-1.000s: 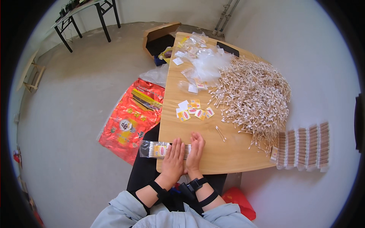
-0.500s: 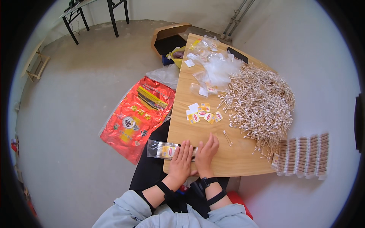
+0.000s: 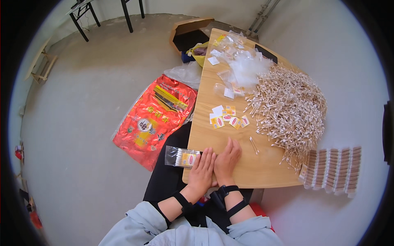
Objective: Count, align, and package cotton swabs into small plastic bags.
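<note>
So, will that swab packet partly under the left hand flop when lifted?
The packet is probably light: thin swabs in clear film. Its swab-free left end may flop; the aligned swabs likely stiffen the rest.

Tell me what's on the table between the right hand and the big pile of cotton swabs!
Two loose swabs lie between the right hand and the big pile, touching neither. The head view shows it.

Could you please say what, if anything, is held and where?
The left hand lies on the swab packet toward its right end; any grip by the right hand is unclear.
</note>
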`<state>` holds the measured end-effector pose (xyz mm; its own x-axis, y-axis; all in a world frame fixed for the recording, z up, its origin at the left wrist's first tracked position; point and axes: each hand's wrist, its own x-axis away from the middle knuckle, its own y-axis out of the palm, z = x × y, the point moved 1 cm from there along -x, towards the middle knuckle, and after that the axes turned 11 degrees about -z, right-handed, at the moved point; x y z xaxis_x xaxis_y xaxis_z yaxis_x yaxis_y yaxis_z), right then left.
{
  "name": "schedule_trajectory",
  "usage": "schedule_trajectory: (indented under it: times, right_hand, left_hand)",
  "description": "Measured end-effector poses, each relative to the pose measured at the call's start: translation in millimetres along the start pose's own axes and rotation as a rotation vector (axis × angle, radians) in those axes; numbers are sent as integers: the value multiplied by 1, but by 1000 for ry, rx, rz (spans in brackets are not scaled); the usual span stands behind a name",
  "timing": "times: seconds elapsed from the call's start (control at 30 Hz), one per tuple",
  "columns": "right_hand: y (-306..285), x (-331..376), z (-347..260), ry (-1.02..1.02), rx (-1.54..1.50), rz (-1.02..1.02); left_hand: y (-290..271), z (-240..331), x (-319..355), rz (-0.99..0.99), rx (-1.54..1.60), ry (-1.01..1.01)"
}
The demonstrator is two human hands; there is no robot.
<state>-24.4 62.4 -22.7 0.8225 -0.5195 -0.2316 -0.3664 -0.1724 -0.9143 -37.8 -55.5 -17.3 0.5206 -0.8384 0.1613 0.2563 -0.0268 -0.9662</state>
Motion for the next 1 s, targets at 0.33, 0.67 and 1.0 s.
schedule_trajectory:
  times: [0.33,0.67,1.0]
  right_hand:
    - [2,-3,2,13,24,2]
    - [2,-5,0,12,25,13]
    - [3,-5,-6,7,40,11]
  left_hand:
    - [-37,-35,7,11,164,-34]
    - [-24,-16,9,-16,232,54]
    - [25,-127,18,343,1425,-641]
